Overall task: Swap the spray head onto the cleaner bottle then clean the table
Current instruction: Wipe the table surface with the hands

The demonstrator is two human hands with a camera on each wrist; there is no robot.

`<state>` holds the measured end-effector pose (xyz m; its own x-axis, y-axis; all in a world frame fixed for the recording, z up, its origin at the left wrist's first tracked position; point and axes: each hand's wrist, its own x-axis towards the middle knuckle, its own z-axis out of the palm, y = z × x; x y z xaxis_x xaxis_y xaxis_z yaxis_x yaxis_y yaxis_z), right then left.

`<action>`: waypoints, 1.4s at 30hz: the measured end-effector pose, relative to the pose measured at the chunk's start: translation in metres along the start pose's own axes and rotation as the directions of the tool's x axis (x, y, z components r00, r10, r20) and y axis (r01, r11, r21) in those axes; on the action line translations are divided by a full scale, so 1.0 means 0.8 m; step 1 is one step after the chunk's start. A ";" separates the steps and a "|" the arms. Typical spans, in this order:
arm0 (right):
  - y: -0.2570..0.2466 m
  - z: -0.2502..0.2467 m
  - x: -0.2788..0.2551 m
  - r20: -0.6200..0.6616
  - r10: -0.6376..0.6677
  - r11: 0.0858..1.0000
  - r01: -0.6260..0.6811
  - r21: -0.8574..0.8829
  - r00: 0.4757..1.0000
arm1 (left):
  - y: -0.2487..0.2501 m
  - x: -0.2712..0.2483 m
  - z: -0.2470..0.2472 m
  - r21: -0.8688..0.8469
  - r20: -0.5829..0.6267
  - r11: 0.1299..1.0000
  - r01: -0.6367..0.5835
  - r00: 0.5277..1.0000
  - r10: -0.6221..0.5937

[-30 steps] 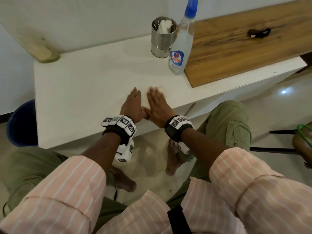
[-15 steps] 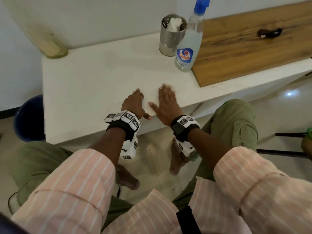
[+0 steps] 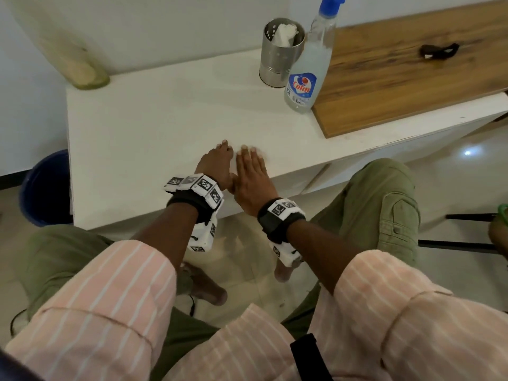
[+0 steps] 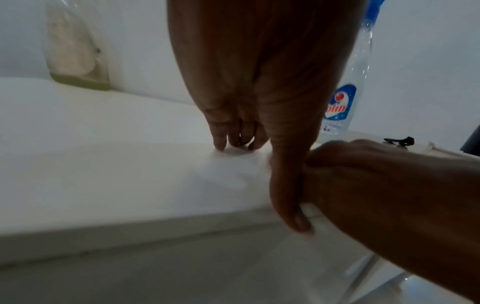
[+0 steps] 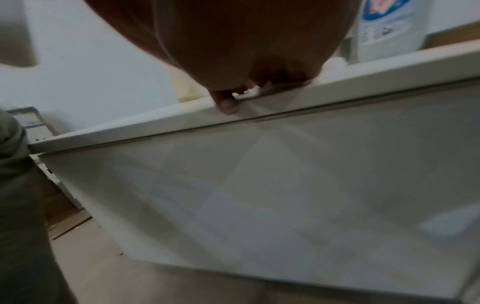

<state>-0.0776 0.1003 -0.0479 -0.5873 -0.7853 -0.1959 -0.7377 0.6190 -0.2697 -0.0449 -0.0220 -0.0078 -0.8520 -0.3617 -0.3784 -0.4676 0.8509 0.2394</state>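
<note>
The clear cleaner bottle (image 3: 308, 72) with a Colin label and a blue spray head (image 3: 331, 2) stands upright at the back of the white table (image 3: 143, 149); it also shows in the left wrist view as the bottle (image 4: 345, 92). Near the table's front edge my left hand (image 3: 217, 163) and right hand (image 3: 251, 171) lie side by side, palms down, thumbs touching. Neither holds anything I can make out. The left fingertips (image 4: 221, 144) touch the tabletop. A faint white patch shows at the right hand's edge; I cannot tell what it is.
A steel cup (image 3: 277, 64) with a white wad in it stands left of the bottle. A wooden board (image 3: 398, 78) with a small black object (image 3: 439, 50) covers the table's right side. A second bottle (image 3: 74, 64) stands back left. A blue bucket (image 3: 44, 188) sits on the floor.
Half a second ago the hands were apart with the left drawn back; now they lie together again, as one second ago. The bottle and cup have not moved.
</note>
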 end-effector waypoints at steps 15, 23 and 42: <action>0.045 -0.050 0.152 0.108 -0.113 0.993 0.109 0.043 0.988 | -0.046 0.053 -0.055 0.039 0.120 0.987 0.159 0.979 -0.162; 0.007 -0.052 0.244 0.118 -0.119 0.991 0.109 0.080 0.986 | -0.053 0.084 -0.054 0.070 0.190 0.985 0.158 0.967 -0.169; 0.006 -0.058 0.275 0.011 0.321 0.946 -0.321 -0.044 0.947 | -0.055 0.078 -0.058 0.020 0.167 0.990 0.141 0.976 -0.142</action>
<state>-0.2257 -0.0687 -0.0484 -0.7896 -0.5448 -0.2823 -0.5241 0.8381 -0.1513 -0.0884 -0.0997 -0.0002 -0.7255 -0.4107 -0.5523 -0.5781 0.7990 0.1653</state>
